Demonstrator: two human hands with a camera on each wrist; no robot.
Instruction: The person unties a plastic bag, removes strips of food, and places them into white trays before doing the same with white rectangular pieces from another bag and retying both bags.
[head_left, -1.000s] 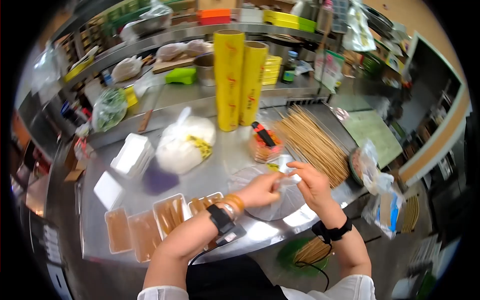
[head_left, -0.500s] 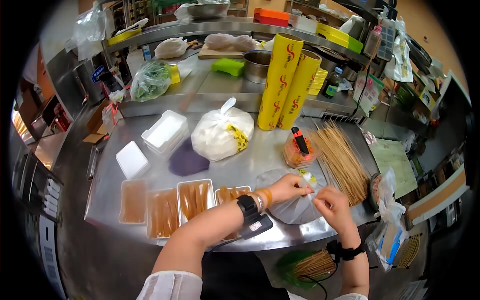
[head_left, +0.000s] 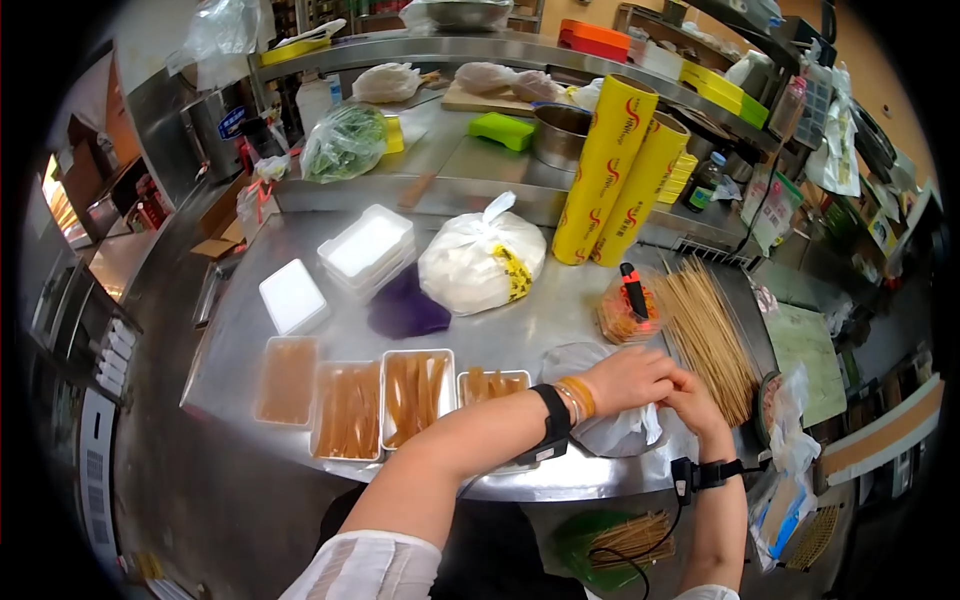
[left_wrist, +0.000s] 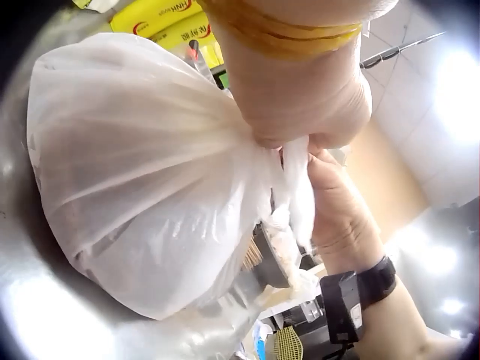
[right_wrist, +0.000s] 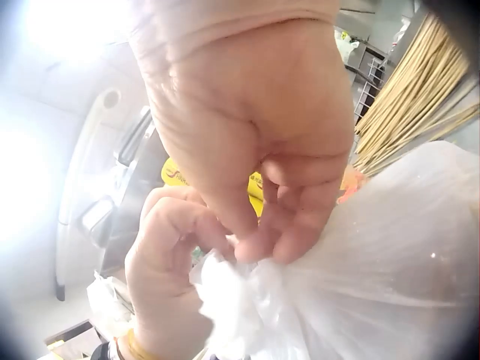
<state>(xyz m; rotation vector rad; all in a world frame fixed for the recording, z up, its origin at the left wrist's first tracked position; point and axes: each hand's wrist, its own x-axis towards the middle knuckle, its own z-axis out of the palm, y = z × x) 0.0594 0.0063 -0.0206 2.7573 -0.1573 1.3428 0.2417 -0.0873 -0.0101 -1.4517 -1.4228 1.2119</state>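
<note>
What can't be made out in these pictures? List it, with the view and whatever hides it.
- Whether the held bag is knotted: in the head view the left hand and right hand cover its neck; in both wrist views, fingers and folds do.
- Its contents: cloudy plastic, left wrist view.
- Part of the rightmost tray: behind the left forearm, head view.
- The bottle label's wording: too small, head view.

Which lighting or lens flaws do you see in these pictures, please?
Head view: dark corners, the metal table bowed by distortion, glare along its front edge; left wrist view: ceiling lights blown out; right wrist view: upper left washed out, the plastic bag's gathered top pale and soft.
</note>
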